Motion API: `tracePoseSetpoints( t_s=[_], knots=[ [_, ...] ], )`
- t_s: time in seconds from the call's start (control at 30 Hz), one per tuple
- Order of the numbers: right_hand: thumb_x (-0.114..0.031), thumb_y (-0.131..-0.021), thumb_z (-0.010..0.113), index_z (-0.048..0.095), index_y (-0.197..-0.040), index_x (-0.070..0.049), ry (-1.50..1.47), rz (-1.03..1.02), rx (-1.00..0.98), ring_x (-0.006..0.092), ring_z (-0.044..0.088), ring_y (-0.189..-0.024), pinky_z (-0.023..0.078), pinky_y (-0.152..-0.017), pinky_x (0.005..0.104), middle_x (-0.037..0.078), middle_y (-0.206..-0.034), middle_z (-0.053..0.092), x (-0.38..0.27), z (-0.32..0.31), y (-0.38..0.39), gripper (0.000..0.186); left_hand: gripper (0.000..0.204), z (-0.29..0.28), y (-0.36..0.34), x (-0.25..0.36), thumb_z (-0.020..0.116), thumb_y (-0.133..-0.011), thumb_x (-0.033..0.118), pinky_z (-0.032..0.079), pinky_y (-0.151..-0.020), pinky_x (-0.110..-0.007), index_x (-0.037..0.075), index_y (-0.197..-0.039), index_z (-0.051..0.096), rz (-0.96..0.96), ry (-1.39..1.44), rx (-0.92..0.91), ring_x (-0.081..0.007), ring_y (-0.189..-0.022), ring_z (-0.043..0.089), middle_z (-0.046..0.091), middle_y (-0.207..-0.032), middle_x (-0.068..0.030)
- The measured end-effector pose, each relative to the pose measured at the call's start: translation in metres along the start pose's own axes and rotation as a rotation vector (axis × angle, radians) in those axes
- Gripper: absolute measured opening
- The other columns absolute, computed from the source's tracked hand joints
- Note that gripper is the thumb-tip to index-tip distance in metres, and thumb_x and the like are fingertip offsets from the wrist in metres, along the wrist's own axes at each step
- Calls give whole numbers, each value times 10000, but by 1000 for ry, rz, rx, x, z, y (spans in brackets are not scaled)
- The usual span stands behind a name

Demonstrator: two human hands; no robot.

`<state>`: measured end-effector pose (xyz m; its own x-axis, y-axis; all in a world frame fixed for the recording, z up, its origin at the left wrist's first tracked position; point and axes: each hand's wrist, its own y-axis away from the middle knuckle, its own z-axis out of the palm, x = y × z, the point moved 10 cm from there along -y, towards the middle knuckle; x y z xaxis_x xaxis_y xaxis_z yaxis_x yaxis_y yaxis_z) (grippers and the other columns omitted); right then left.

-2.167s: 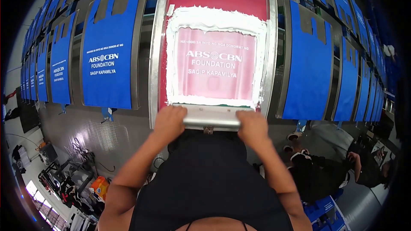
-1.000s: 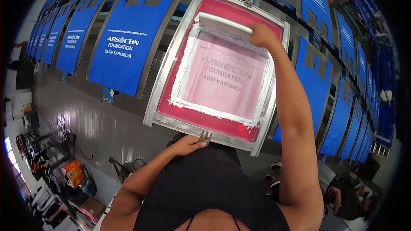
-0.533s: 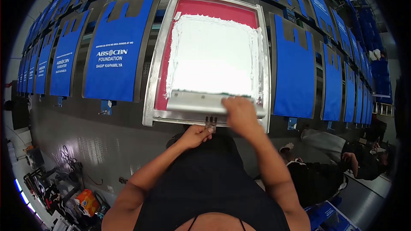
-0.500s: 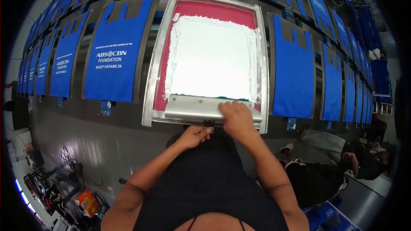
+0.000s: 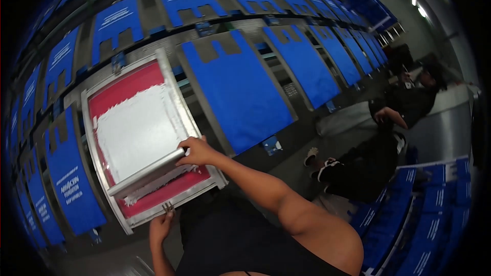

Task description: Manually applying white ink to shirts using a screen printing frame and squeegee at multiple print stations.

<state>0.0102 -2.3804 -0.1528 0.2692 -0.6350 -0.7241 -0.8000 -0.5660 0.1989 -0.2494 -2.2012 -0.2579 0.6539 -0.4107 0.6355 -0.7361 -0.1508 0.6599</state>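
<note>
Grasping the metal squeegee by its right end with the right hand, crosswise over the near part of the framed screen, slanting lengthwise from near left to far right. Touching the near bracket with the left hand, on the body's side of the squeegee; impossible to say whether pinching. Flanked on the right by a blue bag.

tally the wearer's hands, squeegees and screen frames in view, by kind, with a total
Hands: 2, the left hand and right hand
Squeegee: 1
Screen frame: 1
Total: 4
</note>
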Motion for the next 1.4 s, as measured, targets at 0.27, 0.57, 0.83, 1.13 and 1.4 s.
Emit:
tracePoseSetpoints(
  t_s=[0.27, 0.57, 0.83, 1.13, 1.4],
  knots=[
    [-479, -573, 795, 652, -823, -65, -256, 123, -25, 198, 617, -741, 448, -768, 377, 53, -783, 664, 17, 28, -40, 504, 423, -241, -51, -125, 429, -978, 299, 404, -942, -332, 7, -1276, 504, 73, 51, 794, -276, -1093, 554, 568, -1218, -205],
    [-288, -644, 819, 663, -829, -5, -359, 115, 78, 118, 582, -733, 465, -666, 295, 55, -747, 647, 62, -92, 21, 372, 467, -148, -11, 42, 501, -966, 259, 424, -868, -255, -46, -1314, 446, 215, 510, 695, -131, -1002, 531, 582, -1178, -99],
    [-106, -650, 785, 689, -916, 6, -479, 138, 264, 130, 597, -798, 475, -757, 294, 42, -814, 666, 191, -276, 113, 304, 425, 37, -73, 197, 531, -949, 227, 436, -890, -284, -45, -1274, 495, 322, 492, 580, -168, -1036, 557, 610, -1161, -157],
    [-107, -686, 783, 684, -916, 10, -513, 166, 144, 129, 602, -788, 484, -750, 280, 44, -833, 663, 268, -329, 110, 276, 406, 111, -75, 242, 543, -943, 228, 452, -869, -276, -10, -1271, 512, 226, 613, 588, -150, -1007, 577, 630, -1131, -139],
    [-193, -673, 816, 689, -951, 3, -482, 146, 143, 135, 610, -832, 473, -778, 275, 69, -862, 679, 287, -344, 74, 362, 435, 98, -90, 266, 559, -935, 262, 455, -845, -274, -1, -1278, 510, 148, 541, 667, -151, -970, 579, 632, -1114, -130]
  ],
)
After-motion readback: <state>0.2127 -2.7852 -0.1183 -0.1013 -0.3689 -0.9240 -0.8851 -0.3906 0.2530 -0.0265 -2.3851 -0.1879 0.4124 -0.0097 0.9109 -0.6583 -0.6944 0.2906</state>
